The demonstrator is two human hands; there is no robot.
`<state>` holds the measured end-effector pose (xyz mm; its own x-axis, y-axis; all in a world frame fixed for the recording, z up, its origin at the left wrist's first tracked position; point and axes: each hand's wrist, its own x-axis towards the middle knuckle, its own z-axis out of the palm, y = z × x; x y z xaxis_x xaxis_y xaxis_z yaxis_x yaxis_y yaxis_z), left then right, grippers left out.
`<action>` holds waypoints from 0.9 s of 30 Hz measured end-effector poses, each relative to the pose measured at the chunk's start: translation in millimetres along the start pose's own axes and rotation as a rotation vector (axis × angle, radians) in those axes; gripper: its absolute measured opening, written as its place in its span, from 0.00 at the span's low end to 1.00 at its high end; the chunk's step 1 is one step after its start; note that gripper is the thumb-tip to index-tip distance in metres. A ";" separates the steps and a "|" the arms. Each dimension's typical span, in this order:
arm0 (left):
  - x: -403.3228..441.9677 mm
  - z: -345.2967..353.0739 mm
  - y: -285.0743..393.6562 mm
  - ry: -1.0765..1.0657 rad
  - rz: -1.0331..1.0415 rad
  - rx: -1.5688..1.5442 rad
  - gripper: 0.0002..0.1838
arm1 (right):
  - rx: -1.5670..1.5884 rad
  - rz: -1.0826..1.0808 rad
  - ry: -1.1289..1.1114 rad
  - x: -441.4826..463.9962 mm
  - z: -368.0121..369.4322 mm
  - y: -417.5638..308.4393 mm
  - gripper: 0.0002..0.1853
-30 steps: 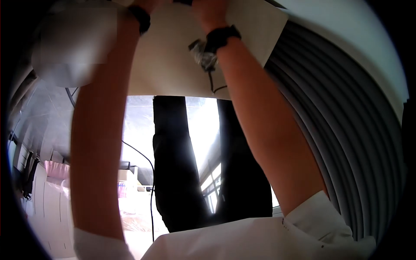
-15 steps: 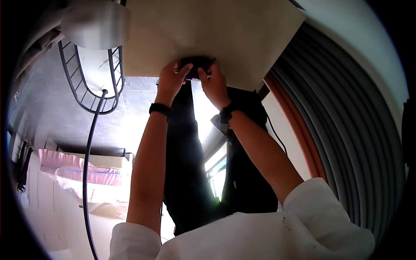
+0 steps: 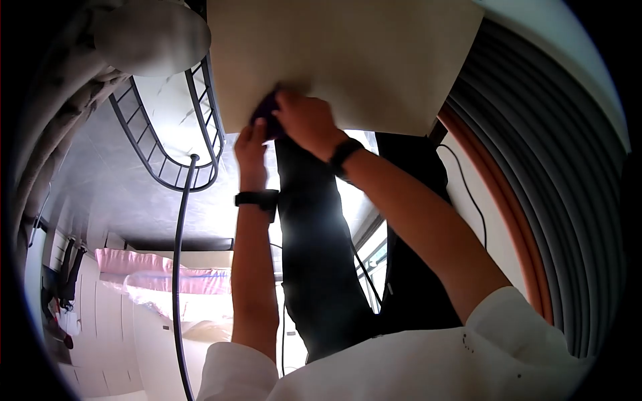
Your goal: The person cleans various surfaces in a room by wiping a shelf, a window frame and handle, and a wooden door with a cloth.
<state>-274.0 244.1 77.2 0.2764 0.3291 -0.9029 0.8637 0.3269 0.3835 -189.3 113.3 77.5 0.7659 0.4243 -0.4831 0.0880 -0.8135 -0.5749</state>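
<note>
A small dark purple thing (image 3: 269, 115), perhaps soft, is at the near edge of the beige tabletop (image 3: 334, 53). Motion blur hides what kind it is. My left hand (image 3: 251, 152) pinches its lower left side, thumb and fingers closed on it just off the table edge. From the right, my right hand (image 3: 309, 121) reaches across with curled fingers gripping its upper right side. Each wrist carries a black band.
A round grey lampshade-like shape (image 3: 152, 37) and a dark-railed round side table (image 3: 167, 127) stand to the left. My legs in black trousers (image 3: 311, 234) are below the table. Dark grey curtains (image 3: 528, 167) hang right; a cable (image 3: 468, 184) runs beside my leg.
Both hands and the purple thing have shifted left along the table edge, and the thing has tilted. My right hand has turned over and now reaches across it. The view has shifted too.
</note>
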 end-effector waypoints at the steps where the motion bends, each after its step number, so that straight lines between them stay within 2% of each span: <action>1: 1.0 -12.6 5.3 0.035 -0.016 -0.020 0.20 | 0.025 -0.003 -0.062 11.1 3.7 -16.2 0.14; 4: -1.4 -43.8 21.8 0.080 -0.083 -0.051 0.22 | 0.029 -0.088 -0.125 40.2 17.0 -57.2 0.14; 6: 7.9 -63.8 17.8 0.018 -0.137 -0.054 0.21 | 0.043 -0.057 -0.096 51.1 23.1 -70.9 0.13; 9: 10.0 -65.5 14.6 0.010 -0.185 -0.066 0.20 | 0.117 -0.087 -0.003 47.2 20.5 -60.6 0.09; 11: 5.2 -49.5 7.5 -0.093 -0.173 -0.149 0.20 | 0.141 -0.089 -0.027 36.7 10.3 -38.5 0.12; 12: 4.0 -36.7 -7.0 -0.211 0.334 0.436 0.21 | 0.158 -0.088 -0.039 32.3 -1.9 -21.1 0.15; 14: -5.4 13.2 -15.7 -0.148 -0.241 -0.292 0.19 | 0.165 -0.104 -0.068 12.7 -28.6 21.5 0.20; 16: -22.7 53.9 -34.0 -0.250 -0.224 -0.191 0.16 | 0.082 -0.077 -0.208 -9.2 -55.2 67.2 0.20; 17: -23.5 73.2 -51.0 -0.321 -0.134 -0.164 0.14 | 0.047 -0.122 -0.135 -19.0 -60.4 91.5 0.20; 18: -24.7 94.1 -66.1 -0.391 -0.042 -0.140 0.12 | -0.003 -0.104 -0.184 -26.2 -72.2 111.5 0.20; 20: -50.9 144.2 -43.8 -0.245 -0.310 -0.291 0.12 | -0.050 -0.115 -0.158 -42.5 -95.9 140.9 0.20; 21: -56.1 156.9 -37.5 -0.259 -0.303 -0.274 0.14 | -0.089 -0.094 -0.176 -47.8 -104.2 151.6 0.19; 23: -51.9 162.3 -40.5 -0.269 -0.282 -0.289 0.14 | -0.133 -0.067 -0.210 -49.1 -109.4 159.2 0.19; 25: -52.7 155.1 -39.5 -0.263 -0.257 -0.294 0.14 | -0.092 -0.194 -0.161 -44.5 -103.2 156.2 0.17; 27: -42.7 136.4 -41.0 -0.223 -0.237 -0.337 0.15 | -0.080 -0.211 -0.154 -35.0 -91.6 138.9 0.17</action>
<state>-263.7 95.8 73.6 0.2037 0.0247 -0.9787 0.7393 0.6514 0.1703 -145.6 -51.0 75.0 0.6199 0.6381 -0.4566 0.2896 -0.7269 -0.6227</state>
